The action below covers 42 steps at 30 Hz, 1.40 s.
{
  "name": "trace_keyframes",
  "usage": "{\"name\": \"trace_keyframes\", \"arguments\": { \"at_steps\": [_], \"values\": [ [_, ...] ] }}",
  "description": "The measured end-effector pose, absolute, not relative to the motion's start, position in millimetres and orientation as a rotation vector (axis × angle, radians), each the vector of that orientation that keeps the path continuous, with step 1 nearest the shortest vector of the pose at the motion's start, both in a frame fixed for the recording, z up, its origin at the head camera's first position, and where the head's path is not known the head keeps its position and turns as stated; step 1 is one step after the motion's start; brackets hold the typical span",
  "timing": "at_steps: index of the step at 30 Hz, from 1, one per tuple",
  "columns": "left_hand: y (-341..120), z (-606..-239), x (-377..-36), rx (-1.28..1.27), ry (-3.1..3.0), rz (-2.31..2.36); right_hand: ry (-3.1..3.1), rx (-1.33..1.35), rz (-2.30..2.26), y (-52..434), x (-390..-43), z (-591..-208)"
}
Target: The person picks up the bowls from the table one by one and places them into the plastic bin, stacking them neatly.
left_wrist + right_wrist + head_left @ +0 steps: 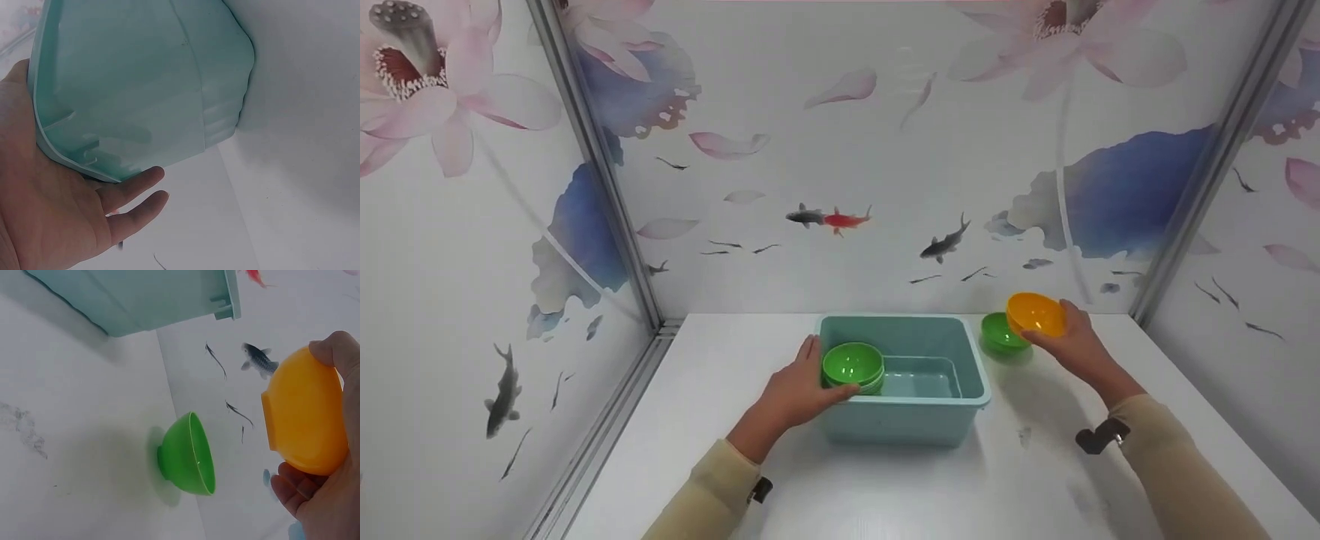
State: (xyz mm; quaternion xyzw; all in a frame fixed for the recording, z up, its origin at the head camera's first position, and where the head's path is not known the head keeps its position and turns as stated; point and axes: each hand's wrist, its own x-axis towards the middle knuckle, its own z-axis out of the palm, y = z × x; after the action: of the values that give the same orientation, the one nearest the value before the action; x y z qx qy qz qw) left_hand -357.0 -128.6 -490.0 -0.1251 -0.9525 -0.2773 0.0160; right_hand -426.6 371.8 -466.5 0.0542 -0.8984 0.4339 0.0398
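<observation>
My left hand [795, 388] holds the near left corner of a pale teal plastic tub [900, 424], the thumb over the front rim and the fingers along the outer left side. In the left wrist view two fingers [135, 191] extend below the tub's rim. Inside the tub, at its left end, sits a stack of green bowls [853, 363]. To the right of the tub, my right hand [1076, 345] grips an orange bowl [306, 413], tilted and raised above the table. A green bowl [185, 455] stands upright on the table just below and beside it.
The white table [720, 360] meets a back wall [870, 165] printed with lotus flowers and fish. Similar panels stand at left and right, joined by metal posts [592, 157]. Dark smudges [1024, 437] mark the tabletop right of the tub.
</observation>
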Motion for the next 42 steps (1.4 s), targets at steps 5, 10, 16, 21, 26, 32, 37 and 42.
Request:
{"name": "trace_keyframes", "arguments": {
  "at_steps": [5, 10, 16, 21, 26, 32, 37, 42],
  "values": [
    [-129, -489, -358, -0.382, -2.95, -0.868, -2.747, 0.194, 1.334, 361, -424, -455],
    [-129, -490, -357, -0.375, -2.957, -0.887, -2.759, 0.238, 1.325, 353, -419, -448],
    [-129, -489, -356, -0.377, -2.961, -0.881, -2.774, 0.304, 1.322, 336, -412, -440],
    [-129, -487, -357, -0.384, -2.959, -0.864, -2.771, 0.34, 1.364, 316, -406, -431],
    [-128, -489, -355, -0.383, -2.966, -0.873, -2.768, 0.395, 1.379, 300, -400, -426],
    [-128, -490, -355, -0.383, -2.967, -0.9, -2.785, 0.476, 1.363, 281, -397, -423],
    [-129, -490, -355, -0.382, -2.968, -0.899, -2.794, 0.572, 1.364, 263, -398, -421],
    [-128, -490, -355, -0.368, -2.971, -0.902, -2.816, 0.645, 1.368, 242, -398, -415]
  ]
}}
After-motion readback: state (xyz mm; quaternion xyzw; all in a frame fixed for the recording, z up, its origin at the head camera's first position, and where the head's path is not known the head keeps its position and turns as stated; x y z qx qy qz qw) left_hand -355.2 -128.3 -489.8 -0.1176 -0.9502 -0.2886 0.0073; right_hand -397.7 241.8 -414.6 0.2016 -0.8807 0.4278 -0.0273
